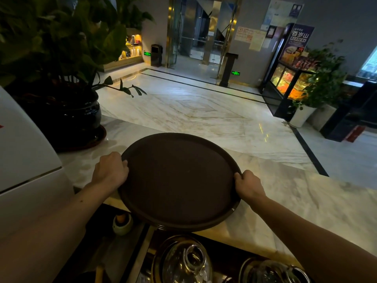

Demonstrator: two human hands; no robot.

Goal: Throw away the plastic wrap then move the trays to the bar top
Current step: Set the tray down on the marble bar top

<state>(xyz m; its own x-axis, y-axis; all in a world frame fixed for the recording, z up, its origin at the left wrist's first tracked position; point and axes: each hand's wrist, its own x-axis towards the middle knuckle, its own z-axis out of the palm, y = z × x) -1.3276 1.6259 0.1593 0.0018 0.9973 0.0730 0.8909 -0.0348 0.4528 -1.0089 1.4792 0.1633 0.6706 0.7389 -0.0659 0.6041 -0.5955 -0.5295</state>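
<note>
A stack of round dark brown trays (179,180) is held over the near edge of the marble bar top (295,197); further rims show under the top tray at its near side. My left hand (111,170) grips the stack's left rim. On the opposite rim my right hand (247,185) is closed, thumb on top. Whether the trays rest on the bar or hang just above it cannot be told. No plastic wrap is in view.
A large potted plant (67,111) in a dark glazed pot stands on the bar at the left. A white appliance (24,156) fills the left edge. Glass teapots (187,262) and a small cup (122,222) sit on the lower counter below.
</note>
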